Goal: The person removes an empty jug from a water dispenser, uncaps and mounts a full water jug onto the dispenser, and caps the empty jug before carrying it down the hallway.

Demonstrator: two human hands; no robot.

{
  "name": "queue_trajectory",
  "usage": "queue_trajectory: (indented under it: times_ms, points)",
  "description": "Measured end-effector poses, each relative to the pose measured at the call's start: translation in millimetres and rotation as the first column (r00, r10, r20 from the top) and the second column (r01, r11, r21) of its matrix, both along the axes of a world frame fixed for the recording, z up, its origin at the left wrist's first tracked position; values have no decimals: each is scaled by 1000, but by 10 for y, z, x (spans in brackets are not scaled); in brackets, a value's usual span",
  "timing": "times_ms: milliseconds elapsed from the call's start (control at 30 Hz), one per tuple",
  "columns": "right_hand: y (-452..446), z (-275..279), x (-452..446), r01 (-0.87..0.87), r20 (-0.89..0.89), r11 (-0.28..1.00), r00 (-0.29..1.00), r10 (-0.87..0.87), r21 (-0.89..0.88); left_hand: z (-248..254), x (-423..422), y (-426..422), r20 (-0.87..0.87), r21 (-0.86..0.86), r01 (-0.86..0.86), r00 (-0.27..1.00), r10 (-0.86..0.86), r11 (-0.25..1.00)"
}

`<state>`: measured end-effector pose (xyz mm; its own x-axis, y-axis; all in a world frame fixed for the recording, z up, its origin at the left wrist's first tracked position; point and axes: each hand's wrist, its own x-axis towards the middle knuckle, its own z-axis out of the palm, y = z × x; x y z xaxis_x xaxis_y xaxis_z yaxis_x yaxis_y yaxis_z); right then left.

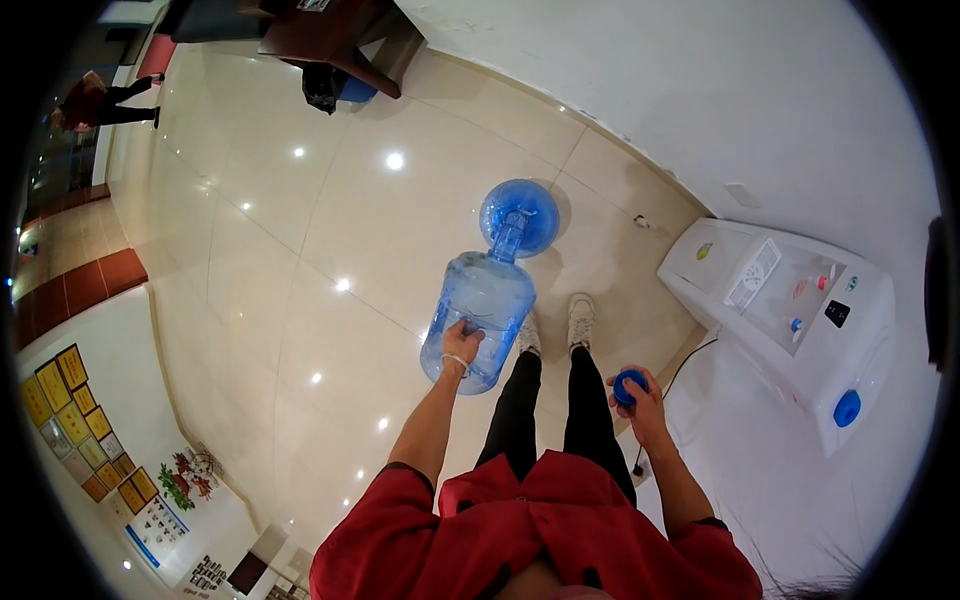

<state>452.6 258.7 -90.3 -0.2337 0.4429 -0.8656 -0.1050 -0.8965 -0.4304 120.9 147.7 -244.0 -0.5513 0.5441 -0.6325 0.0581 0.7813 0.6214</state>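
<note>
In the head view, the left grip [461,343] is closed on the side of a large clear-blue water bottle [488,285], fingers curled in as if around a handle, though the exact hold is hard to make out. The right grip [646,402] is also closed, its fingers wrapped around a blue cap [631,386].

The bottle lies forward of the body and left of the legs. Its long axis runs away from the person, base nearest, neck [509,236] pointing ahead and slightly right. The neck overlaps a round blue container [537,205] on the floor [290,215]; whether the two touch cannot be told, nor whether the bottle rests on the floor.

The left hand is on the bottle; the right hand is well apart from it, beyond the legs. A white water dispenser [770,320] is off to the right, against the wall [640,70], with the right hand the nearer to it.
</note>
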Motion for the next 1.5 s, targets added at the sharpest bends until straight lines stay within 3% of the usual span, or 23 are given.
queue_trajectory:
  times_ms: [200, 467, 567, 1500]
  points:
    - [21, 0, 11, 65, -42, 997, 997, -66, -32, -114, -26, -64, 5, -25, 16, 1000, -16, 1000]
    - [5, -64, 48, 89, -74, 995, 993, -93, -46, -60, 34, -118, 90, 31, -87, 992, 84, 996]
    - [-10, -89, 55, 84, -82, 995, 993, -87, -48, 77, 43, -55, -37, -17, 11, 999, -11, 1000]
    - [24, -149, 86, 44, -54, 999, 998, -43, 20, -1, -13, -43, -45, -65, 36, 998, -39, 997]
